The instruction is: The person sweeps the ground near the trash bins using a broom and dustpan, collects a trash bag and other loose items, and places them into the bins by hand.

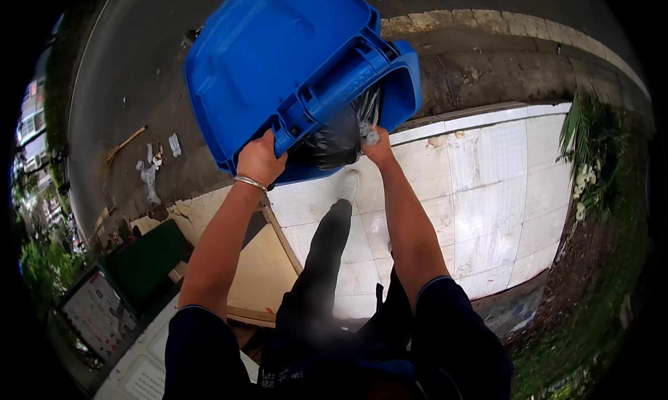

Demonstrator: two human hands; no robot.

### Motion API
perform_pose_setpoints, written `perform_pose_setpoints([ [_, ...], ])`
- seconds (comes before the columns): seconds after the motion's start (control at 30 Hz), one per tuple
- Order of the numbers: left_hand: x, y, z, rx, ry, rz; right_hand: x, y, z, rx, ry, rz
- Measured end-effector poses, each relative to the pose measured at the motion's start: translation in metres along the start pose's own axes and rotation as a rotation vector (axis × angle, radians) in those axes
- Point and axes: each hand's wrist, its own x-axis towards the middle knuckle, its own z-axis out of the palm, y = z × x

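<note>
A blue plastic wheelie bin [409, 82] is in front of me, its mouth towards me and its lid [261, 66] swung away from the mouth. My left hand [261, 160] is closed around the end of the handle bar by the hinge. Inside the mouth bulges a black plastic bag [334, 144]. At the right side of the opening, my right hand [377, 145] grips gathered plastic at the bag's edge, some of it clear. The bin's base and most of the bag are hidden.
I stand on white tiled paving [485, 191]. Beyond its raised edge runs the road [146, 87], with a broom [125, 144] and plastic litter [150, 181]. Wooden panels [266, 269] and a dark green box [148, 254] lie left. Cut foliage [587, 170] lies right.
</note>
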Motion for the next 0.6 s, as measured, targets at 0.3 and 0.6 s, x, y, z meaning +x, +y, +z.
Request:
perform_pose_setpoints([
  [0.3,0.000,-0.014,0.003,0.078,0.105,-0.050,-0.028,-0.013,-0.019,0.004,-0.104,-0.184],
  [0.6,-0.001,0.005,0.004,0.132,0.164,-0.055,-0.093,-0.032,-0.059,-0.077,-0.111,-0.148],
])
